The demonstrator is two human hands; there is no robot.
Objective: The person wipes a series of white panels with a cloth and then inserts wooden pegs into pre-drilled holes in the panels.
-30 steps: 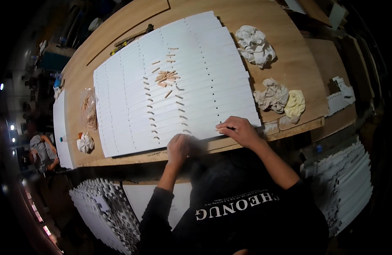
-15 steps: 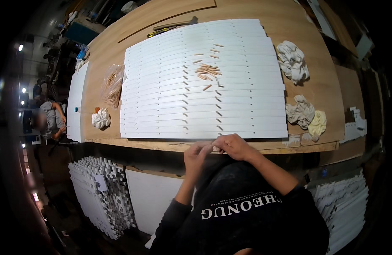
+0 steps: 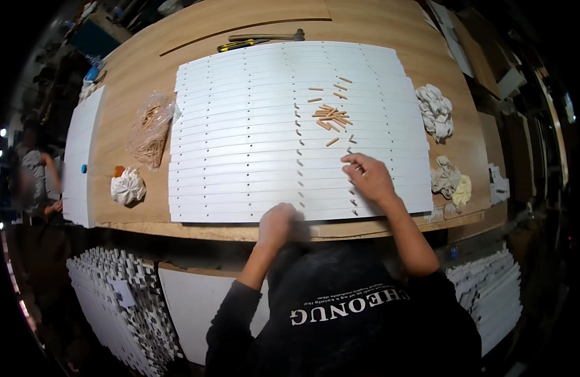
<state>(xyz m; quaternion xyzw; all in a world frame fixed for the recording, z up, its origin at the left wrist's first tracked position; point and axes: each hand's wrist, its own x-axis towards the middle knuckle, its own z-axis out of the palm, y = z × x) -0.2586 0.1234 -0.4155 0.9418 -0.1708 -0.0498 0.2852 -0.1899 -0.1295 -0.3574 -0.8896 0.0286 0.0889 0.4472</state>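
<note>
White slats [image 3: 227, 147] with drilled holes lie side by side across the bench. Wooden dowels stand in two columns of holes, the left column [image 3: 300, 152] and the right one, whose dowels [image 3: 354, 202] continue below my right hand. My right hand [image 3: 370, 179] is over that right column, thumb and forefinger bent together at a slat; whatever is between the tips is too small to make out. A loose heap of dowels [image 3: 332, 115] lies just beyond it. My left hand [image 3: 280, 223] is at the slats' front edge, its fingers smeared by motion.
A plastic bag of dowels [image 3: 150, 135] and a crumpled white cloth [image 3: 127, 186] lie left. More rags [image 3: 434, 112] lie right. At the back are a hammer [image 3: 277, 36] and a yellow-black tool [image 3: 241, 45]. Stacked slats [image 3: 114, 308] stand below left. A person [image 3: 38, 179] is far left.
My hands were together at the bench's front edge and have parted. The right has reached forward to the right dowel column; the left has shifted slightly left. The view has shifted.
</note>
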